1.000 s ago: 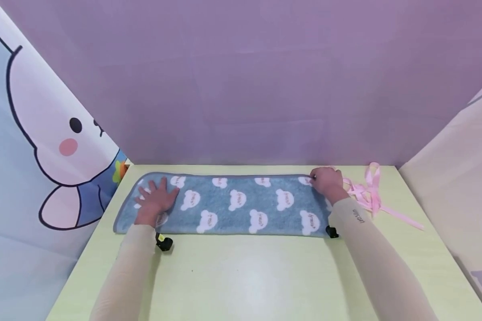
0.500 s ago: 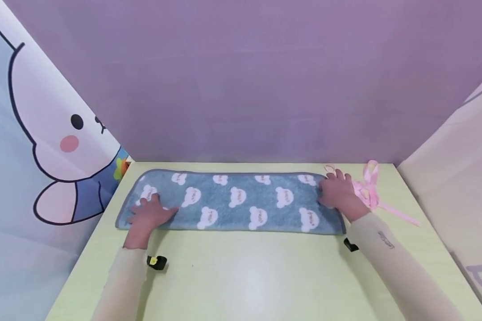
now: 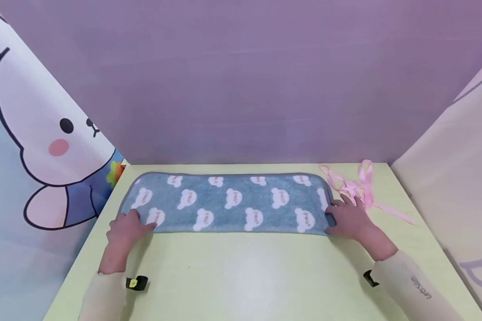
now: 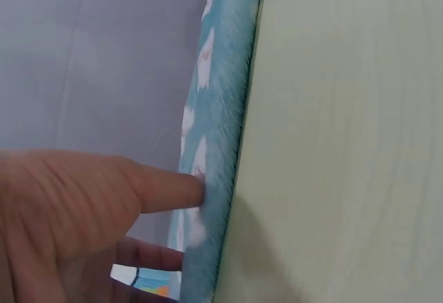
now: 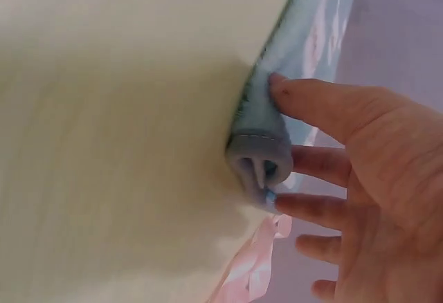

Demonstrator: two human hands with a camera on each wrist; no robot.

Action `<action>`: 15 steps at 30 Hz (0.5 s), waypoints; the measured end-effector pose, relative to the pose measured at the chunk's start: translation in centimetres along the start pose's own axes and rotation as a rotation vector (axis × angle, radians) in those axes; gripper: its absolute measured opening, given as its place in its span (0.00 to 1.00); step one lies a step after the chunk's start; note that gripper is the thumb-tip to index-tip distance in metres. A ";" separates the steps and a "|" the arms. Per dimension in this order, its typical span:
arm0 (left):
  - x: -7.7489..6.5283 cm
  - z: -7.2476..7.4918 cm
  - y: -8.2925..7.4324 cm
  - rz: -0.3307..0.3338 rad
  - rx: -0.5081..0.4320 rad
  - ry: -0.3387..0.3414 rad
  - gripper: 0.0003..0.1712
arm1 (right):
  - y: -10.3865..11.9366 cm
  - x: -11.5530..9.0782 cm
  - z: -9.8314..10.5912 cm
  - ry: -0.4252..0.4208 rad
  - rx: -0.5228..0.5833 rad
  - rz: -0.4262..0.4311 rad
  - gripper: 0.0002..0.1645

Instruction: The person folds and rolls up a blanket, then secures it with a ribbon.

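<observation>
A blue fleece cloth [image 3: 233,203] with white bear faces and a grey-blue border lies folded into a long strip on the table. My left hand [image 3: 124,232] is at its near left corner; in the left wrist view the thumb [image 4: 173,189] touches the folded near edge. At the near right corner, my right hand [image 3: 349,218] touches the cloth with spread fingers. The right wrist view has its thumb [image 5: 311,102] resting on the fold [image 5: 259,120] and two fingers against the cloth's layered end. The underside of the cloth is hidden.
A pink ribbon [image 3: 365,189] lies tangled behind my right hand, with one tail stretching right. The pale yellow table [image 3: 241,272] meets a purple backdrop [image 3: 241,89]. A cartoon-printed curtain [image 3: 40,133] hangs at the left and another pale curtain [image 3: 458,178] at the right.
My right hand has let go of the far right corner and come nearer to the near right corner. The left hand has lifted from the cloth's top and slid to the near left corner.
</observation>
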State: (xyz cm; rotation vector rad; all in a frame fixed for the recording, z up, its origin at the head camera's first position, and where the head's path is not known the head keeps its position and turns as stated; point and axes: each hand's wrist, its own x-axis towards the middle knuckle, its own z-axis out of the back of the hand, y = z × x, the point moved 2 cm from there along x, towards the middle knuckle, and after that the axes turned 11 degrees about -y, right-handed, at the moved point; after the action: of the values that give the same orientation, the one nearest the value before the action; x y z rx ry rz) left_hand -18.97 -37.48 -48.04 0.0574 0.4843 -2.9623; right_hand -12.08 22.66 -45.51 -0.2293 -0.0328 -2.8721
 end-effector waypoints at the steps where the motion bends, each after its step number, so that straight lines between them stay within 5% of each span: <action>1: -0.2 0.0 -0.1 0.016 0.011 0.006 0.49 | -0.1 0.1 -0.1 -0.011 -0.001 0.003 0.29; 15: -0.5 -1.0 0.1 0.027 0.042 -0.018 0.50 | -0.7 -0.4 -0.5 -0.056 -0.068 0.086 0.27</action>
State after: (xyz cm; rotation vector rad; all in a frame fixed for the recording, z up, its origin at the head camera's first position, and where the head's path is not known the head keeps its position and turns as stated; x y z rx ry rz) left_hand -18.43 -37.15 -48.99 0.0418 0.4162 -2.9442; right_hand -11.92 23.42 -46.03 -0.3159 0.0628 -2.7837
